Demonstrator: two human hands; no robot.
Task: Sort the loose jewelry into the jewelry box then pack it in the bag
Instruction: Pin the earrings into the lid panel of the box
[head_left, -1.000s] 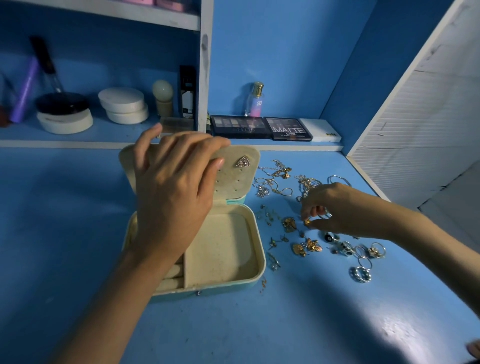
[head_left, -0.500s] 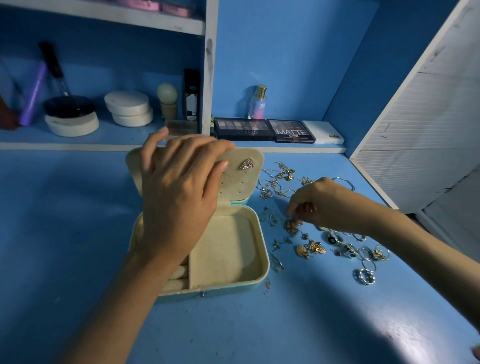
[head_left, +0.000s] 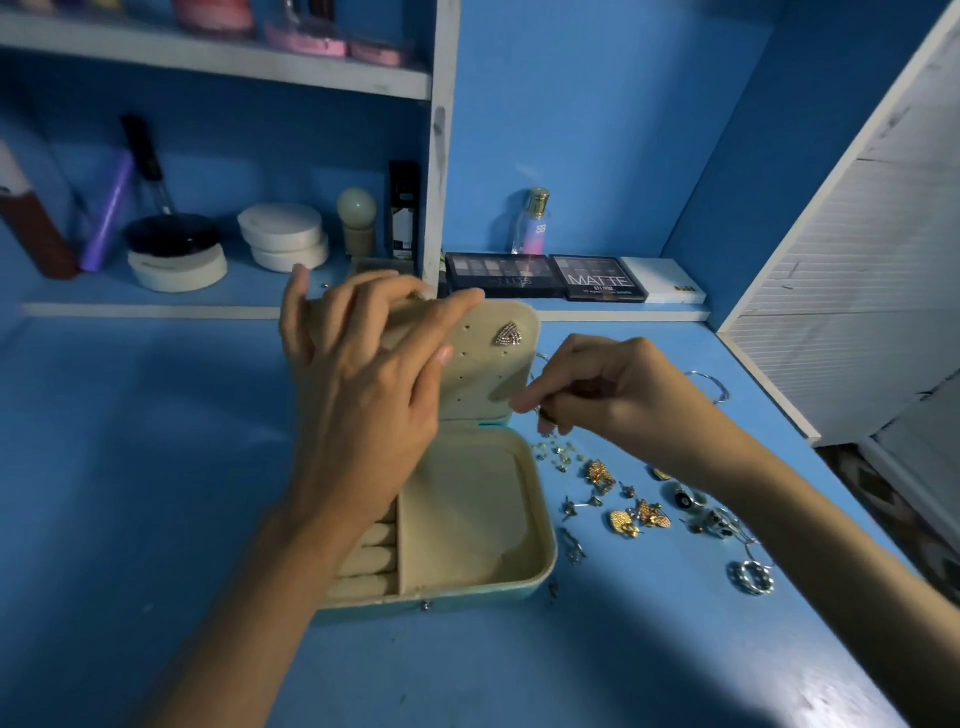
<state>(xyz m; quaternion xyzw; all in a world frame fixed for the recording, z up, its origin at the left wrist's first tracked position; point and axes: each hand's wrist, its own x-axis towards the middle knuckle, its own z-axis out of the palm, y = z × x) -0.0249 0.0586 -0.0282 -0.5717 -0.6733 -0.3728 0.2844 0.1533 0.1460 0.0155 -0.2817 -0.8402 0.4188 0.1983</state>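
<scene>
An open teal jewelry box (head_left: 467, 582) with cream lining lies on the blue table. My left hand (head_left: 363, 374) holds its raised lid (head_left: 498, 374) from the top edge, fingers curled over it. One sparkly triangular earring (head_left: 508, 333) is pinned in the lid. My right hand (head_left: 608, 389) pinches a small earring (head_left: 545, 414) right beside the lid's lower right corner. Loose gold earrings (head_left: 623, 514), studs and silver rings (head_left: 752, 577) lie scattered on the table right of the box. No bag is in view.
Eyeshadow palettes (head_left: 545, 275) and a small perfume bottle (head_left: 532, 221) stand behind the box on a low ledge. White compacts (head_left: 283, 236), brushes and tubes fill the shelf at the left. A white slatted panel (head_left: 857, 260) borders the table on the right.
My right hand lifted a small earring off the table and carried it left and up to the lid. My left hand stayed on the lid.
</scene>
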